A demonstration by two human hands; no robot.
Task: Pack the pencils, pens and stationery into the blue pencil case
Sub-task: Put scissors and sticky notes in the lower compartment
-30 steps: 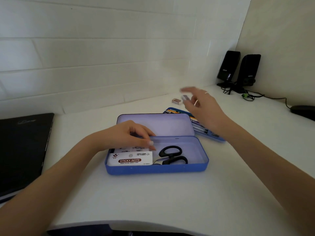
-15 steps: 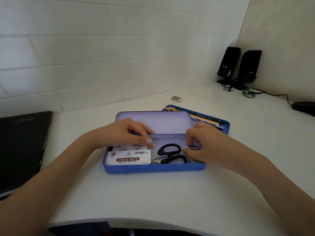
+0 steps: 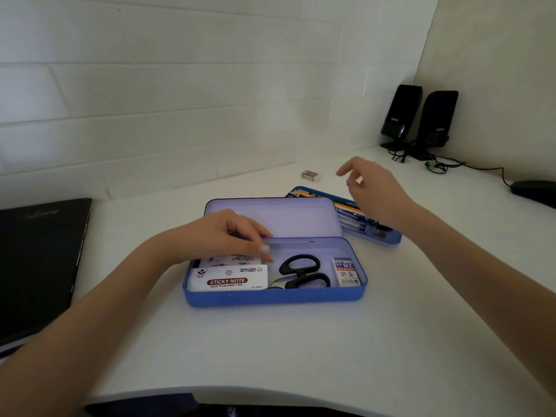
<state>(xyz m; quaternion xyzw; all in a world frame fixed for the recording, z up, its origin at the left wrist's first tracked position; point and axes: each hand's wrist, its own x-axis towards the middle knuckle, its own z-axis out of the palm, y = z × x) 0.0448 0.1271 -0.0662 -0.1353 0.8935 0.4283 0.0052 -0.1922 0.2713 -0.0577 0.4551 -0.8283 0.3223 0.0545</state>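
The left hand (image 3: 222,236) is laid on the far left corner of the open blue pencil case (image 3: 275,297), its curled fingertips pressed onto a white packet (image 3: 231,260); a firm grip cannot be confirmed. The right hand (image 3: 374,188) is held in the air with loosely spread fingers, holding nothing, above a second blue tray of pencils (image 3: 355,218). Just beyond its fingertips an eraser (image 3: 310,175) is seen. Between the hands, inside the case, a sticky note pack (image 3: 227,279), black scissors (image 3: 302,272) and a 2B lead box (image 3: 346,272) are lying.

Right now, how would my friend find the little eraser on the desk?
Start at the open blue pencil case in the middle of the white desk. Look past its raised lid toward the wall: the eraser lies alone there. It is the only small whitish block with a reddish-brown end, outside any case.
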